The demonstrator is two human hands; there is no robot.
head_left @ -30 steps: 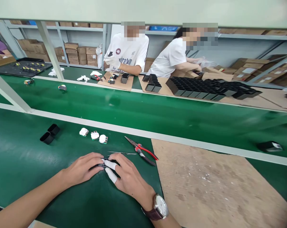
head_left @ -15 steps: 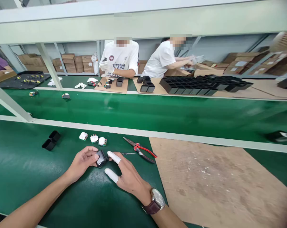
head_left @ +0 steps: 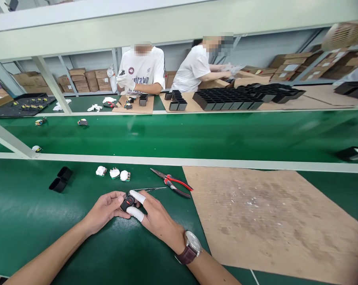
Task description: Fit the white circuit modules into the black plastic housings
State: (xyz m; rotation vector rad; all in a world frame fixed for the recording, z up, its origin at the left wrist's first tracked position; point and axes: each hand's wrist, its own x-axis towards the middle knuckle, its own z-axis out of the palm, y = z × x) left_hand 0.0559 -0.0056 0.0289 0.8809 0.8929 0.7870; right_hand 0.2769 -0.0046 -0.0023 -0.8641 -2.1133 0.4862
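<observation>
Between my two hands is a small black plastic case (head_left: 127,203), its end with two red marks turned towards me. My left hand (head_left: 106,209) is closed on the case's left side. My right hand (head_left: 156,215), with white finger cots on thumb and index finger, pinches it from the right. A thin pair of metal tweezers (head_left: 155,189) sticks out beyond the right hand; whether that hand's other fingers hold it is hidden. Just past my hands lie three small circuit boards topped with white, one of them the rightmost board (head_left: 125,175). Red-and-black long-nose pliers (head_left: 174,183) lie right of them.
Two open black cases (head_left: 61,179) stand at the left. Stained cardboard (head_left: 256,221) covers the right of the bench. Beyond the white rail (head_left: 155,159) runs a green belt (head_left: 167,134) carrying a few parts. Two co-workers in white shirts work behind rows of black cases (head_left: 229,99).
The case has turned so its red-marked end shows. My right thumb and index finger have closed onto it from the right. The camera view has shifted slightly.
</observation>
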